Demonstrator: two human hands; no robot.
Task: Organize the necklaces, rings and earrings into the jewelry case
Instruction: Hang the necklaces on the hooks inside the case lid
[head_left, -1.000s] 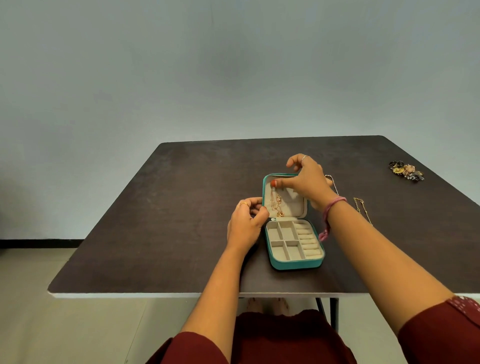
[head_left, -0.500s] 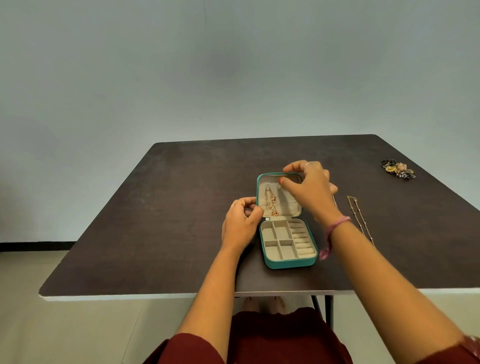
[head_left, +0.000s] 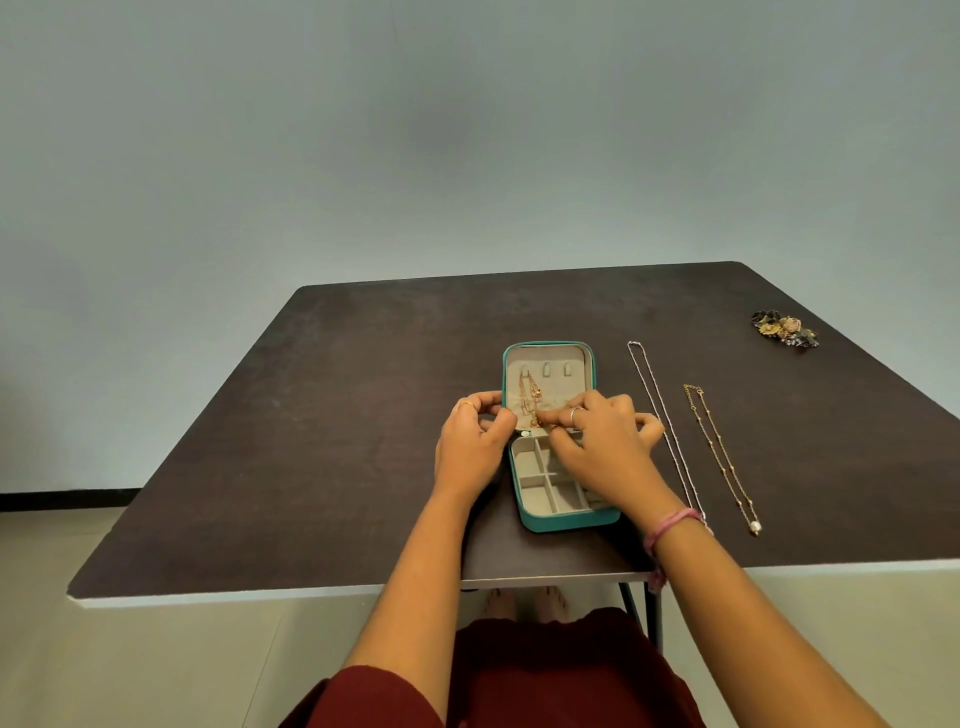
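— Looking at the jewelry case (head_left: 563, 521), it lies open on the desk (head_left: 363, 415), and one rose-gold necklace (head_left: 529, 391) already hangs from the left hook in the lid.

— What are the hands doing?

— The left hand (head_left: 470, 441) grips the lid's left edge, fingers curled round it. The right hand (head_left: 602, 441) reaches across the tray and seems to pinch the chain's lower end near the hinge, probably tucking it into the lid pocket.

— And what's left?

— Most of it, I'd judge. A silver necklace (head_left: 662, 423) and a gold necklace (head_left: 722, 457) with a pearl lie stretched out right of the case. A cluster of small flower-like pieces (head_left: 784, 328), perhaps earrings, sits well apart at the far right. The tray compartments I can see hold nothing.
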